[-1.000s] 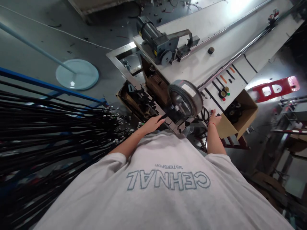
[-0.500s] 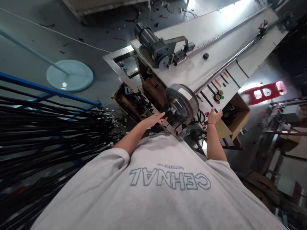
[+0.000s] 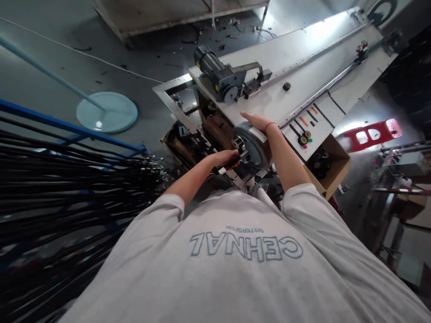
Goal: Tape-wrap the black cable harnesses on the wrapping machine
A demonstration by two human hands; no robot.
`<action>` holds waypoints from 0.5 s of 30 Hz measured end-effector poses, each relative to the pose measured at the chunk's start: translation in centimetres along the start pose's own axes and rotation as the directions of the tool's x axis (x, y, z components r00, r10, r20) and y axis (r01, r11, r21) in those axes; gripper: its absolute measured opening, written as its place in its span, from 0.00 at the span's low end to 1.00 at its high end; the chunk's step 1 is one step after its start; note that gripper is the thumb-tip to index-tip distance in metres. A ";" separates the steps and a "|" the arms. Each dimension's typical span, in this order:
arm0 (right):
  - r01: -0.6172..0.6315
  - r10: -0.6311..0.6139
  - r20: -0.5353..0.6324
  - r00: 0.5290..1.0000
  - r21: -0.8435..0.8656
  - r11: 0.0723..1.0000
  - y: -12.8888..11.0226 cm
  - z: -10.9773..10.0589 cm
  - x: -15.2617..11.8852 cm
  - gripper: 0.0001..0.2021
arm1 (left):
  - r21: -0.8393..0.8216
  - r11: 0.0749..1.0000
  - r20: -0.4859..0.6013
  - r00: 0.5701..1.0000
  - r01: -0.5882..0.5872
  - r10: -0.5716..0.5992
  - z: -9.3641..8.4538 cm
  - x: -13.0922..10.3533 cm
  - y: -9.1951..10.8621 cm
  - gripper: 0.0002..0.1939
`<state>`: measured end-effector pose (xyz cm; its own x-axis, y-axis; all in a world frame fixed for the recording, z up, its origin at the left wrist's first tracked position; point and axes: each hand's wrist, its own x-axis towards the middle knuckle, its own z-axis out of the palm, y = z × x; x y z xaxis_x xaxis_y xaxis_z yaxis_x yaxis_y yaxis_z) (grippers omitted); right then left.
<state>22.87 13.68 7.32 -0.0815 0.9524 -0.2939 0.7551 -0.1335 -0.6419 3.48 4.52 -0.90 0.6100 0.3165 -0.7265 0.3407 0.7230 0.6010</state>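
Note:
A grey round wheel-like drum (image 3: 258, 156) with a metal hub stands at the near end of the long white bench (image 3: 232, 107). My left hand (image 3: 226, 158) is at the hub side of the drum, its fingers curled around something dark that I cannot make out. A small white piece shows just below those fingers. Across the drum's far rim reaches my right hand (image 3: 257, 121), fingers stretched out toward the left and nothing seen in them. Whether it touches the rim I cannot tell.
A dark motor (image 3: 210, 65) with a pulley sits on the bench, near a black tape roll (image 3: 287, 86). Black and orange strips lie by the buttons. An open carton (image 3: 336, 172) stands right. Black cables (image 3: 84, 179) hang on a blue rack at left.
My right hand has moved left from the bench edge near the carton to the drum's far rim. My left hand has shifted slightly right, closer to the hub. The view has shifted slightly.

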 end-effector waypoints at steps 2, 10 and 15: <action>-0.044 0.048 -0.038 0.998 0.112 0.993 1.4 0.2 -2.8 0.35 | 0.097 0.994 -0.009 0.999 -0.048 0.049 0.4 -0.1 0.9 0.17; -0.388 0.355 -0.476 0.805 0.032 0.921 11.7 5.5 -17.5 0.16 | 0.757 0.600 -0.020 0.910 -0.257 0.414 2.1 -1.6 1.7 0.19; -0.641 0.584 -0.462 0.668 0.041 0.766 14.3 7.1 -19.3 0.24 | 0.929 0.361 -0.134 0.830 -0.085 0.541 -0.4 -2.9 3.1 0.18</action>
<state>30.68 -8.58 -1.21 0.6867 0.6847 -0.2442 0.6042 -0.7243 -0.3320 2.51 6.05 2.93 0.5949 0.7363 -0.3226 0.7353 -0.3362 0.5885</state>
